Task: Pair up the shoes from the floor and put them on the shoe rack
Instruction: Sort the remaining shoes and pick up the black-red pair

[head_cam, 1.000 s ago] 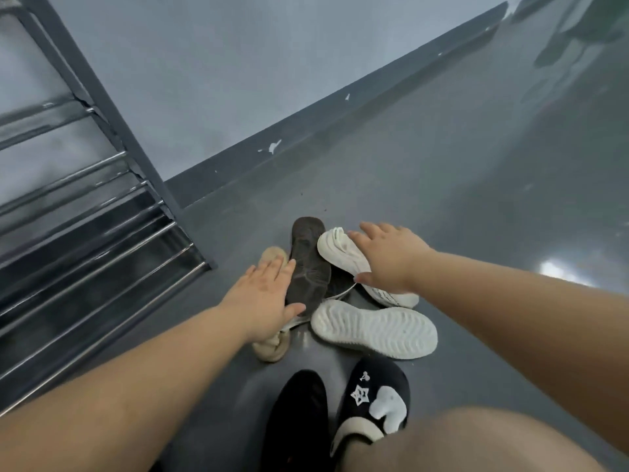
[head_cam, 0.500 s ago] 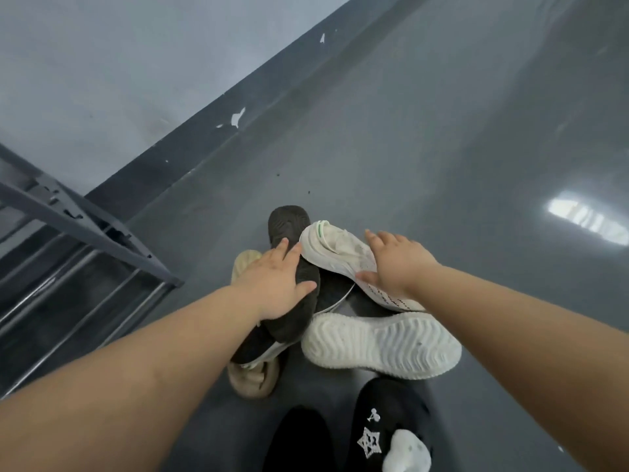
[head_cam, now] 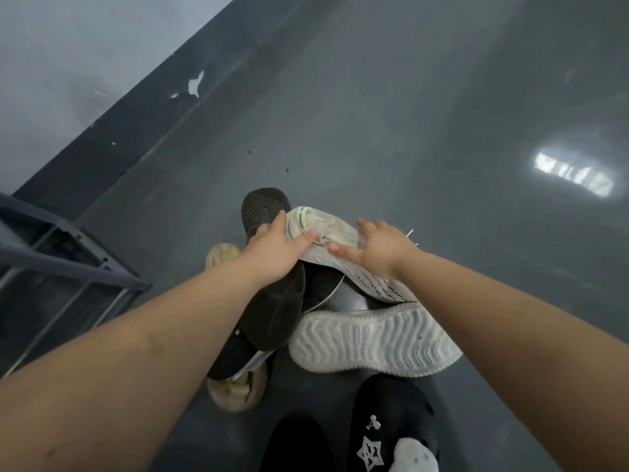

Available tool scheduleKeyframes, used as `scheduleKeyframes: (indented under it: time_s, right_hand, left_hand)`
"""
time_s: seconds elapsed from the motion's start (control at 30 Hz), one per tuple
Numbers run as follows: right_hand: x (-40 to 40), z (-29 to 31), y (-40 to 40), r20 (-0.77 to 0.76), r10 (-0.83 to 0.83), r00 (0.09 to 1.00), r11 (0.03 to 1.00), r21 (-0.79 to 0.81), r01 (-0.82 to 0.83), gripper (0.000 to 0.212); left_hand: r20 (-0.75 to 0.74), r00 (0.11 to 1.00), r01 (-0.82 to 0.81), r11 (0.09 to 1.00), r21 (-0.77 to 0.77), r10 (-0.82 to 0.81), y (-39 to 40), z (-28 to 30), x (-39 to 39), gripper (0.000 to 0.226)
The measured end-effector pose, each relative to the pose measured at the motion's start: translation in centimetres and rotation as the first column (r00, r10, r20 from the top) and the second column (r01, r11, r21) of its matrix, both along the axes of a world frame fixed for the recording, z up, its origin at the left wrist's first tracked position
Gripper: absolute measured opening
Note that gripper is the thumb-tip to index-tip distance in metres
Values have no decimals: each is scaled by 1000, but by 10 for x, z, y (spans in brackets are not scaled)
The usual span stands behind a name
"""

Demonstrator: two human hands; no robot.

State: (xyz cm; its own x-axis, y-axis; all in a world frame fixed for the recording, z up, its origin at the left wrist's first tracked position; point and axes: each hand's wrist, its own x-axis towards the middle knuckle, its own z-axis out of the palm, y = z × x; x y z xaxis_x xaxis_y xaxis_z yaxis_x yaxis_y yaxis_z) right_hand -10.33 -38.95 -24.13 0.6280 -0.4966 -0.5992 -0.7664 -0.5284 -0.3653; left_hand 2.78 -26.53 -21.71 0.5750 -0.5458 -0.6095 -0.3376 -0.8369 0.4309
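Now, head view: left hand (head_cam: pixel 272 257) has shifted from the dark shoe (head_cam: pixel 269 301) onto the white shoe (head_cam: pixel 340 243), thumb over its heel; right hand (head_cam: pixel 381 248) stays spread flat on it, neither grip clearly closed. Shoes remain piled on the floor (head_cam: pixel 408 131), rack (head_cam: pixel 68 267) at left; a lift of the white shoe looks near.

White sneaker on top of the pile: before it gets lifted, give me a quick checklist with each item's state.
1. Both hands on the white sneaker: ok; left hand at the heel end, right hand on the upper.
2. Firm grip: cannot tell; the fingers look fairly straight.
3. Nothing lying on it: ok.
4. Matching shoe in view: ok; a white shoe lies sole up beside it.
5. Loose lace: not ok; lace ends stick out by the right hand.
6. Shoe rack close: ok, at left.
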Motion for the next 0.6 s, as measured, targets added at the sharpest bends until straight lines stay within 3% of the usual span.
scheduleKeyframes:
  time_s: [0.1, 0.2, 0.3, 0.5, 0.6]
  right_hand:
    - [-4, -1, -4, 38, -69, 997, 997, 22, 68, 87]
    - [-8, -6, -7, 123, -155, 980, 988, 42, 151, 73]
    - [-10, -11, -6, 206, -247, 947, 969, 85, 234, 55]
    - [-11, 0, 13, 291, -113, 950, 983, -106, 150, 52]
    - [-1, 22, 32, 358, 11, 934, 976, -208, 68, 53]
  left_hand:
    - [-52, 992, -124, 984, -127, 119, -2, -3, -1, 99]
    - [-134, 961, -266, 940, -215, 242, -1, -5, -3, 73]
    - [-131, 954, -296, 921, -252, 271, -1, -5, -6, 55]
    - [-127, 966, -254, 921, -296, 225, 24, 11, -11, 60]
    - [-71, 985, -170, 944, -283, 156, 51, 29, -4, 47]
